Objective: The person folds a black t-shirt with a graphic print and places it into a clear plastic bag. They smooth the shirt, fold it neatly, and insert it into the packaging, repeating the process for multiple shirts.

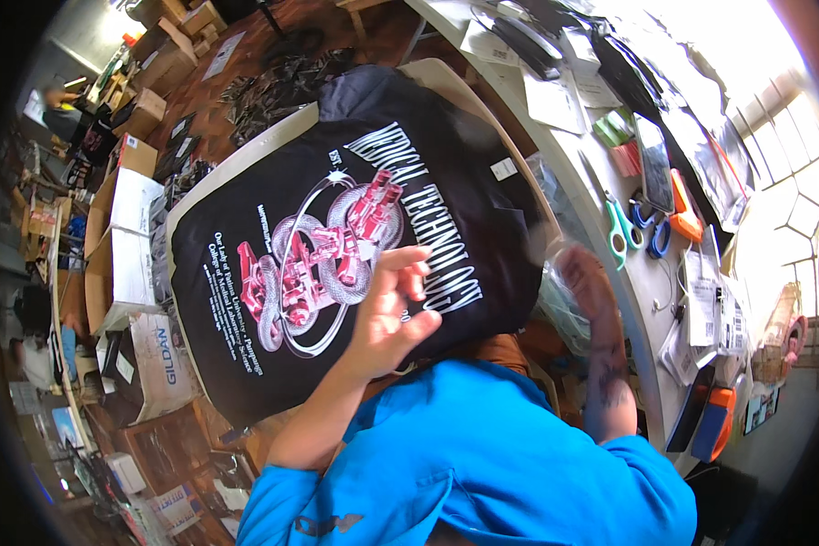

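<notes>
A black printed T-shirt lies spread over a pale board or tabletop in front of me. Its print shows a pink microscope with grey snake-like coils, and white lettering surrounds it. A small white label sits near the shirt's right side. My left hand hovers above the print, its thumb and fingers apart and nothing between them. Off the shirt's right edge, my right hand is motion-blurred beside clear plastic; whether it holds anything is unclear.
On the white side table lie green-handled scissors, blue-handled scissors, a phone, an orange-handled tool and printed papers. Cardboard boxes stand at the left. Another person is far off at upper left.
</notes>
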`<state>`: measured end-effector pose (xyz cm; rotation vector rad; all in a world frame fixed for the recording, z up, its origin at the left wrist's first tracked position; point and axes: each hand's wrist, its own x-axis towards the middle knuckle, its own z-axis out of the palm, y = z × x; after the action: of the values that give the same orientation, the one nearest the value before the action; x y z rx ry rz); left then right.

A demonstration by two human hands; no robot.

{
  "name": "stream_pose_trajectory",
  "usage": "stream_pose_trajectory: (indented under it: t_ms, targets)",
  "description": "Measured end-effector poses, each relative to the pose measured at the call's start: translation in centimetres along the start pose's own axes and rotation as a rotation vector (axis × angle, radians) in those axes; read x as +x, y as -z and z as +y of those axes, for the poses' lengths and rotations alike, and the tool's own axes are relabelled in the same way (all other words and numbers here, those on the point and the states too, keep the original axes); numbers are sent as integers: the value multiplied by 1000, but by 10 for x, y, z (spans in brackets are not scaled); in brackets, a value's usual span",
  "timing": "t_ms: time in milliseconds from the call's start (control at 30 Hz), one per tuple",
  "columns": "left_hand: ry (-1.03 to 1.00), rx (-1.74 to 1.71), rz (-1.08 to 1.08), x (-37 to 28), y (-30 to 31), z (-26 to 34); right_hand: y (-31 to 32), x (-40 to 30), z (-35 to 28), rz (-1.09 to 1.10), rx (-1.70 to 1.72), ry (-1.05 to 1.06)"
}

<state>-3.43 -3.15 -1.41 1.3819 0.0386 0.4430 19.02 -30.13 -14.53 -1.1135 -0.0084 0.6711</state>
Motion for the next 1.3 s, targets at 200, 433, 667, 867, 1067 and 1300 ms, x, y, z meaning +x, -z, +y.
stream_pose_trajectory:
  t_ms: [200, 433, 667, 867, 1067, 1300]
  targets:
    - [-35, 512, 135, -39, 53, 32, 153, 51, 49, 580, -764, -73]
    - [378, 1373, 744, -143, 129, 80, 41, 3, 15, 429, -1680, 131]
    - [635, 1529, 1016, -271, 151, 50, -20, -28, 22, 285, -839, 603]
    - [598, 1475, 1079, -281, 153, 34, 156, 36, 40, 563, -621, 28]
    - [626, 1417, 1131, -292, 157, 35, 100, 50, 22, 380, -1448, 465]
    - [729, 1361, 1074, -294, 168, 40, 191, 50, 39, 430, -854, 135]
